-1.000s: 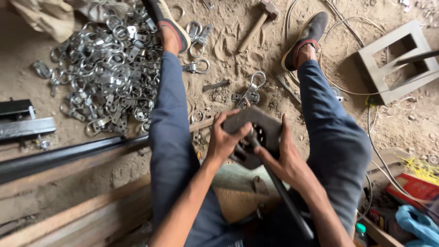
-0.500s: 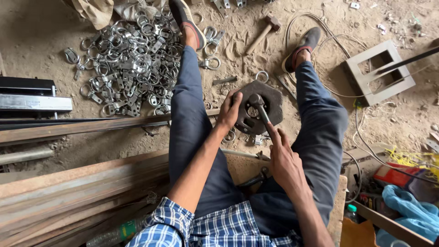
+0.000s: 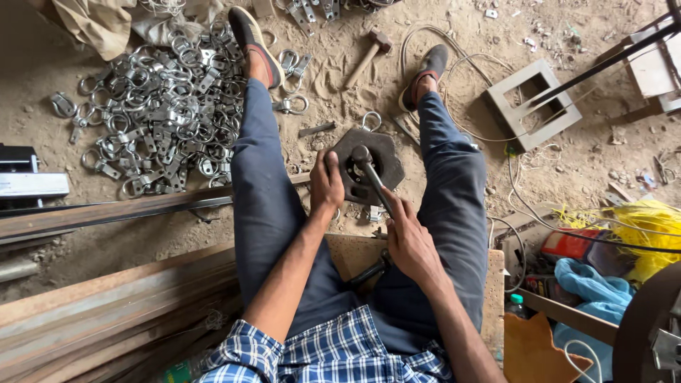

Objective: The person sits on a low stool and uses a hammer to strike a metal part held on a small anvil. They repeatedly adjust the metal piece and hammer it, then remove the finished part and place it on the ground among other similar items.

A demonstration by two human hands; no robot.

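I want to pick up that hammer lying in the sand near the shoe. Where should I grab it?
Grip the wooden-handled hammer by the handle's free lower end, coming from above on the side nearer the person. The handle lies flat, slanting down-left from the heavy metal head, with bare sand around it.

soft, even daylight, faint shadows, no glare; sharp throughout (slight wide-angle bending toward the edges).

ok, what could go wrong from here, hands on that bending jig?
1. The left hand grips the rim of the dark octagonal metal plate beside the dark steel lever bar; fingers could get pinched.
2. The right hand holds the bar loosely; it might slip.
3. The grey cable near the feet could snag.
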